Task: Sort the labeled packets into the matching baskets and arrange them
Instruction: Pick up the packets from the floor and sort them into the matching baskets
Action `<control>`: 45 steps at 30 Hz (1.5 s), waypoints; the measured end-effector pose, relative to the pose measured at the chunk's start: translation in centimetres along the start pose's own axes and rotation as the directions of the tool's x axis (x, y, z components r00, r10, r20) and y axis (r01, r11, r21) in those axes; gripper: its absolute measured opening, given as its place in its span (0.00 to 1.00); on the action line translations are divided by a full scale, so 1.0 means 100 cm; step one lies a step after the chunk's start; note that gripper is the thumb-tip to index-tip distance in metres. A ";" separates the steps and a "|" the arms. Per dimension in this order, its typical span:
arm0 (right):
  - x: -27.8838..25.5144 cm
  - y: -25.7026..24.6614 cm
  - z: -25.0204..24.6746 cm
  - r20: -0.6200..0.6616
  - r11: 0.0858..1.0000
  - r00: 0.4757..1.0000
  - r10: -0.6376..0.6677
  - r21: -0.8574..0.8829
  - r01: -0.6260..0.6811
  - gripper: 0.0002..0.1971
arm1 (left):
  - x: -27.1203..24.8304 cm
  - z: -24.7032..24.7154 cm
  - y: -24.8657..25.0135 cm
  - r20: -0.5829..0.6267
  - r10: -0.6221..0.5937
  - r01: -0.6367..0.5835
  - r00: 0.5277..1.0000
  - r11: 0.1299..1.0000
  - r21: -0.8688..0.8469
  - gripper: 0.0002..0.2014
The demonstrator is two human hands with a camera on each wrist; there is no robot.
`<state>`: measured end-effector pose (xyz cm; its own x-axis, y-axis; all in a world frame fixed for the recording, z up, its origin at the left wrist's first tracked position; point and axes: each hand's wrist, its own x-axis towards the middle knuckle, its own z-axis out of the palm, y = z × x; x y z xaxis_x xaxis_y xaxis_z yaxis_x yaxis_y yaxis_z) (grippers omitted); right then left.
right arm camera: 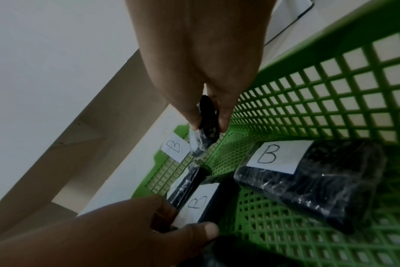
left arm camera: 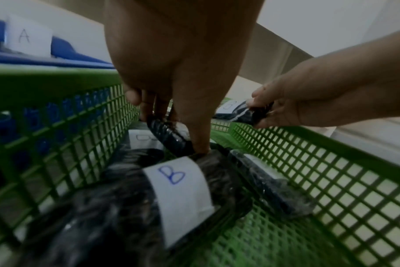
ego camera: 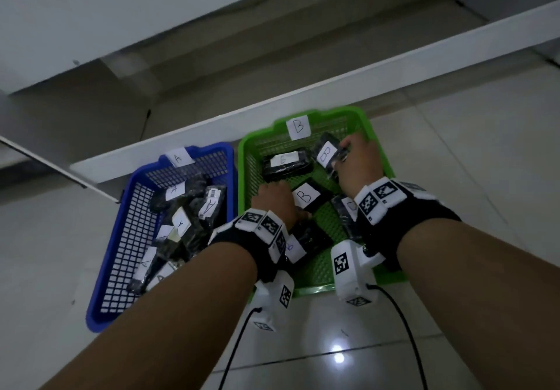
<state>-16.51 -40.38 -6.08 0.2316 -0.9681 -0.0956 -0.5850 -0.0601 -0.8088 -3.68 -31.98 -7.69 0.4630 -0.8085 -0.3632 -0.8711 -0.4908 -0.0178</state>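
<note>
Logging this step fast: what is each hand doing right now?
Left hand: fingers curled round the middle B packet in the green basket.
Right hand: pinching the far B packet.

— What's on the tiled floor (ego camera: 454, 153)?

— Two mesh baskets side by side: a blue basket (ego camera: 127, 238) tagged A on the left, a green basket (ego camera: 251, 159) tagged B on the right.

— And in them?

— The blue one holds a heap of black A packets (ego camera: 194, 211). The green one holds black B packets (ego camera: 286, 164), lying apart.

— The hands?

— Both are inside the green basket. The right hand (ego camera: 360, 162) grips a tilted B packet (ego camera: 325, 152) near the far wall. The left hand (ego camera: 274, 199) rests at the edge of a flat B packet (ego camera: 309, 197) in the middle; its fingers are hidden.

— Anything else?

— Black bands with white marker blocks (ego camera: 378, 199) on both wrists, and cables (ego camera: 397, 314) trailing down.
</note>
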 end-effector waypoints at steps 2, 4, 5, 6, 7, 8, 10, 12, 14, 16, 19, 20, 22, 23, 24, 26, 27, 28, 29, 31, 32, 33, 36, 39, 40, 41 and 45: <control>0.003 0.001 0.003 -0.006 0.997 1.000 -0.014 -0.073 0.013 0.15 | 0.004 0.006 -0.005 0.035 0.032 -0.031 0.999 0.999 -0.038 0.39; 0.004 0.006 0.004 0.055 0.985 0.998 0.010 -0.172 0.000 0.17 | 0.006 0.008 -0.007 0.059 0.068 -0.065 0.996 0.997 -0.047 0.37; 0.003 0.008 0.005 0.104 0.972 0.994 0.039 -0.233 -0.014 0.19 | 0.007 0.006 -0.007 0.071 0.084 -0.081 0.994 0.996 -0.046 0.35; 0.003 0.012 0.008 0.157 0.952 0.985 0.069 -0.306 -0.018 0.20 | 0.007 0.005 -0.008 0.072 0.107 -0.103 0.992 0.993 -0.052 0.32; 0.002 0.015 0.010 0.213 0.922 0.972 0.101 -0.387 -0.011 0.20 | 0.008 0.005 -0.009 0.060 0.143 -0.139 0.988 0.988 -0.065 0.29; 0.003 0.018 0.013 0.261 0.885 0.957 0.125 -0.465 0.012 0.19 | 0.009 0.003 -0.011 0.032 0.184 -0.180 0.982 0.979 -0.100 0.25; 0.002 0.020 0.018 0.328 0.834 0.937 0.119 -0.546 0.085 0.16 | 0.008 0.000 -0.015 -0.061 0.242 -0.249 0.968 0.952 -0.178 0.19; 0.003 0.021 0.021 0.380 0.840 0.922 0.068 -0.520 0.153 0.14 | 0.005 -0.004 -0.016 -0.098 0.306 -0.319 0.947 0.933 -0.166 0.18; 0.003 0.021 0.021 0.433 0.828 0.901 0.037 -0.518 0.215 0.15 | 0.003 -0.007 -0.015 -0.016 0.377 -0.377 0.926 0.920 -0.109 0.15; 0.002 0.022 0.020 0.463 0.817 0.886 0.026 -0.520 0.248 0.15 | 0.002 -0.014 -0.012 0.064 0.394 -0.387 0.917 0.917 -0.094 0.15; -0.003 0.020 0.015 0.511 0.823 0.860 0.008 -0.492 0.285 0.16 | -0.005 -0.023 -0.011 0.153 0.382 -0.382 0.911 0.923 -0.030 0.23; -0.003 0.019 0.013 0.517 0.823 0.856 0.005 -0.488 0.290 0.17 | -0.007 -0.025 -0.012 0.191 0.367 -0.374 0.910 0.928 -0.003 0.26; -0.006 0.019 0.005 0.521 0.816 0.853 -0.009 -0.490 0.307 0.18 | -0.017 -0.029 -0.014 0.279 0.332 -0.347 0.901 0.938 0.006 0.30; -0.007 0.017 0.002 0.522 0.809 0.853 -0.027 -0.490 0.325 0.18 | -0.023 -0.031 -0.014 0.309 0.322 -0.337 0.895 0.941 -0.002 0.31; -0.011 0.015 -0.003 0.520 0.799 0.853 -0.041 -0.496 0.340 0.19 | -0.030 -0.031 -0.013 0.315 0.315 -0.327 0.895 0.945 -0.017 0.31; -0.020 0.006 -0.016 0.515 0.775 0.852 -0.095 -0.499 0.388 0.18 | -0.045 -0.037 -0.009 0.252 0.320 -0.319 0.913 0.947 -0.046 0.29; -0.028 0.003 -0.024 0.520 0.773 0.845 -0.126 -0.483 0.412 0.17 | -0.057 -0.038 -0.006 0.205 0.335 -0.327 0.920 0.942 -0.073 0.28; -0.035 -0.002 -0.032 0.518 0.781 0.838 -0.170 -0.448 0.435 0.16 | -0.068 -0.040 -0.003 0.146 0.354 -0.342 0.924 0.934 -0.105 0.26; -0.046 -0.003 -0.041 0.506 0.789 0.835 -0.216 -0.413 0.455 0.16 | -0.082 -0.039 0.001 0.078 0.378 -0.363 0.922 0.918 -0.158 0.23; -0.068 -0.004 -0.060 0.445 0.776 0.828 -0.341 -0.363 0.515 0.15 | -0.108 -0.037 0.009 -0.098 0.414 -0.424 0.905 0.865 -0.266 0.19; -0.085 0.001 -0.068 0.417 0.755 0.820 -0.393 -0.362 0.546 0.15 | -0.125 -0.031 0.012 -0.187 0.421 -0.460 0.888 0.830 -0.315 0.18; -0.098 0.003 -0.076 0.395 0.727 0.804 -0.445 -0.365 0.581 0.14 | -0.138 -0.027 0.015 -0.282 0.420 -0.499 0.863 0.797 -0.339 0.17; -0.145 0.030 -0.100 0.379 0.663 0.752 -0.539 -0.359 0.657 0.11 | -0.178 -0.001 0.027 -0.454 0.411 -0.594 0.790 0.696 -0.403 0.15; -0.183 0.079 -0.125 0.487 0.600 0.701 -0.521 -0.376 0.706 0.10 | -0.216 0.038 0.043 -0.447 0.470 -0.646 0.761 0.617 -0.449 0.15; -0.192 0.096 -0.133 0.543 0.590 0.687 -0.483 -0.378 0.713 0.11 | -0.225 0.051 0.048 -0.404 0.515 -0.655 0.756 0.603 -0.455 0.14; -0.200 0.112 -0.140 0.612 0.577 0.663 -0.432 -0.377 0.724 0.14 | -0.233 0.062 0.054 -0.325 0.575 -0.657 0.750 0.596 -0.461 0.15; -0.221 0.162 -0.170 0.852 0.471 0.464 -0.241 -0.316 0.824 0.29 | -0.256 0.103 0.081 0.121 0.747 -0.637 0.654 0.630 -0.443 0.25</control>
<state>-44.33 -24.04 -7.22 0.9110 -0.2278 -0.3437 -0.3299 -0.9027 -0.2761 -24.25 -11.86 -8.10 -0.3671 -0.8562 -0.3634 -0.7714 0.0619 0.6333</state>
